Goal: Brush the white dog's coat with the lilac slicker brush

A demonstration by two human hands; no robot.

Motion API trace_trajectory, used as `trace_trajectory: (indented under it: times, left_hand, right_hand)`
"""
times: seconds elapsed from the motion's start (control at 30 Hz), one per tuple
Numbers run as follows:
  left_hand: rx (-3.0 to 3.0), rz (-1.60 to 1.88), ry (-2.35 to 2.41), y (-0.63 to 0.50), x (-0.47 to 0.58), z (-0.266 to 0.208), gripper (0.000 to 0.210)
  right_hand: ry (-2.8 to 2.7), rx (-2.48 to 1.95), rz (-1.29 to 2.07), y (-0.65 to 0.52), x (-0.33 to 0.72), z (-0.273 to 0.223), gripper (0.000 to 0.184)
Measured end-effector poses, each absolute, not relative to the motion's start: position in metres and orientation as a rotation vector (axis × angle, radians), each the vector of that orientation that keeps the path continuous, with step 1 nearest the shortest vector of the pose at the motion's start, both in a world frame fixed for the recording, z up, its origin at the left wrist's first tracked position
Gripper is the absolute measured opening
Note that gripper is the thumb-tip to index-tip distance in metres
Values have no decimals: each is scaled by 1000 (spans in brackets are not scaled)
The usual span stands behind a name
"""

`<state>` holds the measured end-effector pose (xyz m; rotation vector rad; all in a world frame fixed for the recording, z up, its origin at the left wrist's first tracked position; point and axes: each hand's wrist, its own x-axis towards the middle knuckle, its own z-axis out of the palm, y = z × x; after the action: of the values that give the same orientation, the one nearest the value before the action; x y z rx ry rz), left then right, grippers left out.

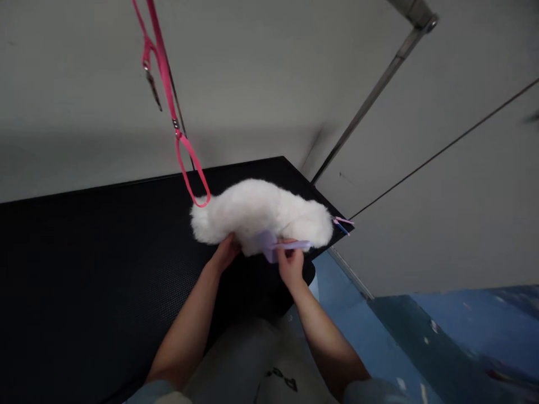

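Observation:
A white, fluffy dog is stretched along the far right part of a black grooming table. My right hand is closed round the handle of a lavender brush. The brush's wide head, smeared by motion, is against the fur low on the dog's near side. Left of the brush, my left hand grips the dog low on its near side. Its fingertips are partly hidden in the fur. No face shows clearly at either end of the dog.
A pink grooming loop hangs over the dog's left end, and a metal clip dangles above it. Pink and blue-handled tools lie at the table's right corner. A metal pole rises behind. Blue flooring lies below right.

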<state>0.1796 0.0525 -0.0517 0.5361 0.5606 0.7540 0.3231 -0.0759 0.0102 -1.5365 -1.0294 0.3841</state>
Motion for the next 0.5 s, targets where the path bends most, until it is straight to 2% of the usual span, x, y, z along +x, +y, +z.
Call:
trace_trajectory:
  times: [0.1, 0.27, 0.43, 0.5]
  left_hand:
    - [502, 691, 504, 51, 180, -53, 61]
    - [459, 744, 576, 43, 183, -59, 50]
    - [332, 664, 758, 38, 183, -64, 38]
    - [362, 659, 761, 34, 183, -62, 34]
  right_hand:
    - [-1142, -1514, 601, -74, 320, 5, 17]
    - [-877, -1488, 372, -83, 317, 2, 21]
    - [-1141, -1450, 594, -82, 312, 9, 17]
    - [-991, -1460, 487, -77, 315, 14, 17]
